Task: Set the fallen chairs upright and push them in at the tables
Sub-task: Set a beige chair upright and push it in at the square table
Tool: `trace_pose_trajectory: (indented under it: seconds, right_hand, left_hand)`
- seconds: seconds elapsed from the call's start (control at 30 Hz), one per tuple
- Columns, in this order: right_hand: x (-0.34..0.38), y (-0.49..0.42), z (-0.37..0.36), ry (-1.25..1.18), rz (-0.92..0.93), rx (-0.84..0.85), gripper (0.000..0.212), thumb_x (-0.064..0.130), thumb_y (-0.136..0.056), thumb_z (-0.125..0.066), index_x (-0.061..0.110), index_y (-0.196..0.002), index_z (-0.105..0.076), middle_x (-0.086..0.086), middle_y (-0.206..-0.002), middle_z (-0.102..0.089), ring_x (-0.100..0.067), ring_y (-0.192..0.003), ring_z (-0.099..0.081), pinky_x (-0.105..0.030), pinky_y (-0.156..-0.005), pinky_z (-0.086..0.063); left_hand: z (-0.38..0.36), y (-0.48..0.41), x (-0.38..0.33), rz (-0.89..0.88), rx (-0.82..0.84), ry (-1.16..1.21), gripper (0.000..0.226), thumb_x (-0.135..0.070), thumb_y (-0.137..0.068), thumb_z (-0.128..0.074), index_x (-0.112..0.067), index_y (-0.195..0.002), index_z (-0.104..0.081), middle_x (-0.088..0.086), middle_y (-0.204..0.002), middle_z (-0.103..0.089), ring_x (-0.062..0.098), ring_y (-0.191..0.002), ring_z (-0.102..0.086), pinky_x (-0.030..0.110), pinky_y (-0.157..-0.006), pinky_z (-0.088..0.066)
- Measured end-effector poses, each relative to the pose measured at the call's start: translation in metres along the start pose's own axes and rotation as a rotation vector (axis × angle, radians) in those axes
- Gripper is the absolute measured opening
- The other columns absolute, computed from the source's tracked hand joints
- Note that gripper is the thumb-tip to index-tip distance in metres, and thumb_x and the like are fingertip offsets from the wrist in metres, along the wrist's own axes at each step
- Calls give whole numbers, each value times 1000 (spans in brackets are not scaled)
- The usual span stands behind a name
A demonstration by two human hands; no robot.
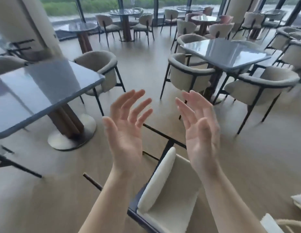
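Grip empty on both sides: left hand [125,130] and right hand [199,132] raised palm-up, fingers spread wide, touching nothing, well apart from each other. Directly beneath the hands, a fallen chair [165,190] on its side on the floor [62,190], cream cushion facing up, dark legs [163,134] pointing away toward the far room. To the left of the fallen chair, a grey bench [45,91] on a brown pedestal with a round base, 1 upright chair [102,68] tucked at its far corner. Beyond the fallen chair to the right, a second grey bench [227,52] with 2 upright chairs on its near side, the closer one [257,88] just right of the right hand. Farther off, more benches and chairs by the windows [146,2], blurred.
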State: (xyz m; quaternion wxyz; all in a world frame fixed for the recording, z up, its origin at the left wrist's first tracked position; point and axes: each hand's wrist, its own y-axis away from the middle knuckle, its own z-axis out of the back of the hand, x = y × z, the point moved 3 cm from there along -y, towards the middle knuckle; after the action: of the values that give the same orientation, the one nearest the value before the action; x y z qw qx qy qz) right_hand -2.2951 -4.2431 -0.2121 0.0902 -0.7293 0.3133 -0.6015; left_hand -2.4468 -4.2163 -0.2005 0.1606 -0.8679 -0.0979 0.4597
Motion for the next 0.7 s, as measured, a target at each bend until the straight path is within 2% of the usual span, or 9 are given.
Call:
trace_pose_trajectory:
  seconds: [0.2, 0.33, 0.53, 0.7]
  right_hand:
    - [21, 8, 53, -124, -138, 160, 94, 79, -85, -65, 8, -144, -48, -18, -148, -57, -33, -138, -61, -44, -116, -44]
    - [43, 15, 69, -157, -103, 256, 90, 78, -88, -63, 10, -145, -48, -16, -149, -58, -33, -137, -61, -44, -115, -44]
    - [64, 44, 102, -167, -140, 342, 88, 76, -90, -63, 9, -144, -48, -18, -147, -58, -34, -138, -60, -43, -116, -44]
    - [56, 72, 154, -106, -204, 383, 83, 73, -92, -63, 10, -144, -50, -13, -148, -60, -32, -138, -60, -42, -116, -45]
  left_hand:
    - [-56, 63, -5, -60, -197, -105, 81, -86, -80, -63, -23, -131, -61, 0, -135, -71, 33, -128, -66, 47, -106, -51]
    - [-80, 99, -18, -132, -281, -152, 85, -87, -80, -64, -20, -131, -59, 3, -135, -70, 34, -127, -65, 46, -106, -51]
    - [-96, 145, -10, -190, -316, -193, 83, -87, -80, -63, -21, -131, -60, 1, -135, -71, 32, -128, -65, 46, -107, -52]
    - [-102, 195, 36, -159, -381, -183, 78, -88, -81, -60, -26, -129, -65, 1, -137, -71, 30, -130, -66, 43, -106, -52]
